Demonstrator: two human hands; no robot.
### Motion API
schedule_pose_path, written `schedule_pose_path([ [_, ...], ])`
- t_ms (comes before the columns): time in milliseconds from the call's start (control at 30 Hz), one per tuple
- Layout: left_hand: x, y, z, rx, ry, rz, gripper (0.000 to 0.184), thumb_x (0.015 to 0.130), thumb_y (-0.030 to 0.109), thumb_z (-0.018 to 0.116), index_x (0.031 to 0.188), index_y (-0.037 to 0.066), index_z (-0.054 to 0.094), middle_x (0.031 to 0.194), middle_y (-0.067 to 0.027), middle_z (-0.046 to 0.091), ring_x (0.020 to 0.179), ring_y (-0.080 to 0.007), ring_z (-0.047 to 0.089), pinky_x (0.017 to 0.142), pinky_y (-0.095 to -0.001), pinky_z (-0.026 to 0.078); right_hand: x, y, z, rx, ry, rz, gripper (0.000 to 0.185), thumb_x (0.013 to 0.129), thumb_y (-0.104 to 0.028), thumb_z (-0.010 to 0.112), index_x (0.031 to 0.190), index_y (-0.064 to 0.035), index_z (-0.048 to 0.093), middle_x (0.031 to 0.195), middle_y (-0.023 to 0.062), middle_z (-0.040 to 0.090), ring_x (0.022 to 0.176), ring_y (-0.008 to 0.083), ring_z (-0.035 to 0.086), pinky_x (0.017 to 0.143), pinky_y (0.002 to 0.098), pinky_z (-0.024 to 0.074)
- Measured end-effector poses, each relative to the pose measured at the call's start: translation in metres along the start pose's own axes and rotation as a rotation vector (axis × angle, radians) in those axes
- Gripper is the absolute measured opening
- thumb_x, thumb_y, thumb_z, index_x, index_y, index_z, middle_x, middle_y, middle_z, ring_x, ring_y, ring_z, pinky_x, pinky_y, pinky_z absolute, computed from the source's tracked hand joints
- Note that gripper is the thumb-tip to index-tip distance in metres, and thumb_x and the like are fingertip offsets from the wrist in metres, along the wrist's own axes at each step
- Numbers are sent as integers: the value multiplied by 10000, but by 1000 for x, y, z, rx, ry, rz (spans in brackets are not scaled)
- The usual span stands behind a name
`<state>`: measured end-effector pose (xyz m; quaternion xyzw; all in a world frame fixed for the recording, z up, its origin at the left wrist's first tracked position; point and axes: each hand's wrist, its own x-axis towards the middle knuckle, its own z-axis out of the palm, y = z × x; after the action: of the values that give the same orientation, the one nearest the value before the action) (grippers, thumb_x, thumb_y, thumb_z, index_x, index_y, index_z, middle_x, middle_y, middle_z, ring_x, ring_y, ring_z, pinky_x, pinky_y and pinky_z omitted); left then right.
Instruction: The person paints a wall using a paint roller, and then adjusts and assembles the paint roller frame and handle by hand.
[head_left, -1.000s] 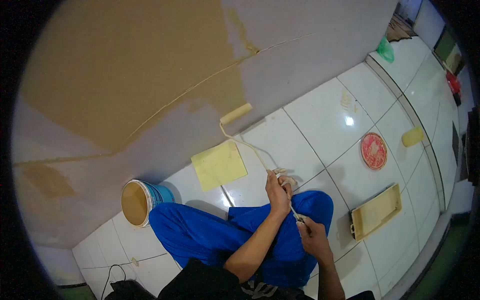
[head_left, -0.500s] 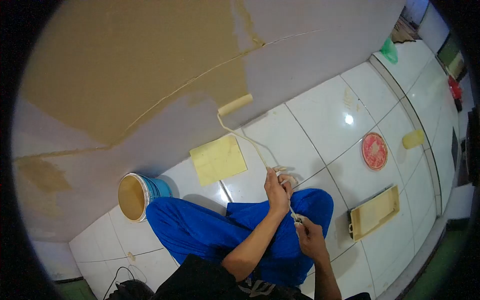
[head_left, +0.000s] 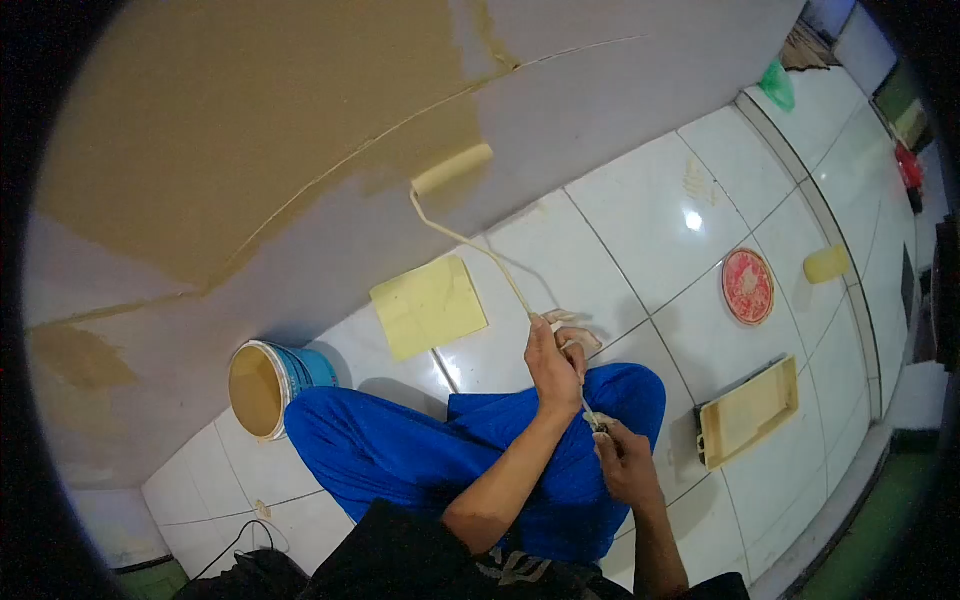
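A paint roller (head_left: 452, 170) with a long thin bent rod lies with its cream sleeve against the lower wall (head_left: 560, 110), at the edge of the tan paint. Midway along the rod, my left hand (head_left: 555, 365) is closed around it. My right hand (head_left: 627, 465) grips the roller's lower end, whose handle is mostly hidden by the fingers. Below the painted patch, a yellow sheet (head_left: 430, 307) rests on the floor.
A blue bucket (head_left: 312, 370) of tan paint stands left of my knee. To the right are a paint tray (head_left: 750, 412), a red round lid (head_left: 748, 287) and a yellow cylindrical object (head_left: 826, 264). A raised floor edge (head_left: 830, 225) runs along the right.
The roller sleeve has moved up the wall and slightly left. Both hands keep their hold on the roller, and the view has shifted a little.
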<state>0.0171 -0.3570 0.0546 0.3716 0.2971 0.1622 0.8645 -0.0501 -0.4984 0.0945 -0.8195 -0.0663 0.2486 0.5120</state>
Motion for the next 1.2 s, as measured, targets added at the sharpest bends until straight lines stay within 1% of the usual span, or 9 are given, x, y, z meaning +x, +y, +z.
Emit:
schedule_pose_path([
  [167, 19, -32, -22, -33, 139, -145, 427, 996, 428, 241, 1012, 72, 476, 640, -123, 591, 326, -97, 294, 310, -231, 216, 10, 11, 0, -87, -68, 55, 251, 914, -144, 534, 1117, -6, 586, 610, 156, 548, 514, 139, 506, 523, 281, 421],
  [367, 4, -7, -6, -86, 105, -151, 379, 989, 443, 298, 915, 82, 385, 676, -71, 565, 335, -86, 323, 300, -234, 229, 1, -4, -6, -62, -38, 70, 252, 918, -150, 530, 1119, -8, 583, 616, 157, 557, 521, 152, 529, 519, 291, 418],
  [467, -3, 1, 7, -56, 66, -116, 420, 991, 449, 259, 1017, 84, 465, 656, -96, 580, 324, -96, 293, 309, -229, 213, -3, -21, -14, -20, -36, 95, 239, 923, -105, 500, 1108, 13, 594, 611, 17, 493, 550, 76, 436, 510, 246, 375],
  [567, 5, -13, 2, -71, 76, -118, 430, 986, 465, 262, 1018, 84, 458, 666, -95, 586, 321, -99, 291, 311, -231, 213, 5, -7, -15, -19, -55, 44, 238, 922, -100, 500, 1112, 8, 595, 619, 15, 494, 548, 76, 429, 508, 241, 371],
  [667, 13, -23, -6, -146, 155, -221, 438, 982, 475, 269, 1004, 85, 466, 658, -74, 575, 324, -100, 294, 314, -235, 214, 11, 3, -10, -61, -45, 37, 239, 914, -129, 531, 1117, -13, 583, 652, 193, 571, 514, 185, 542, 518, 311, 420],
  [867, 25, -29, -17, -175, 135, -240, 392, 987, 444, 297, 966, 91, 466, 669, -53, 565, 348, -99, 320, 324, -250, 238, 18, -7, -8, -180, -57, 64, 234, 914, -145, 533, 1103, -15, 585, 684, 224, 583, 533, 225, 560, 545, 344, 430],
  [1067, -7, 17, 20, -196, 70, -219, 424, 983, 465, 286, 1033, 88, 473, 640, -84, 555, 339, -82, 279, 319, -228, 206, -4, -48, -24, -179, -56, 188, 231, 916, -133, 528, 1104, -11, 580, 711, 218, 604, 554, 230, 571, 566, 335, 441],
  [1167, -4, 16, 22, -240, 74, -230, 419, 986, 459, 280, 1029, 89, 471, 640, -85, 557, 335, -80, 267, 320, -229, 205, -3, -47, -22, -108, 9, 82, 229, 926, -116, 506, 1103, 3, 592, 601, 33, 499, 542, 92, 447, 512, 258, 378],
  [1200, -1, 12, 21, -243, 90, -238, 419, 986, 458, 279, 1028, 88, 471, 639, -81, 557, 336, -79, 267, 321, -229, 205, 0, -43, -20, -121, 2, 68, 232, 924, -120, 509, 1105, 5, 584, 652, 100, 537, 562, 142, 500, 538, 282, 403],
])
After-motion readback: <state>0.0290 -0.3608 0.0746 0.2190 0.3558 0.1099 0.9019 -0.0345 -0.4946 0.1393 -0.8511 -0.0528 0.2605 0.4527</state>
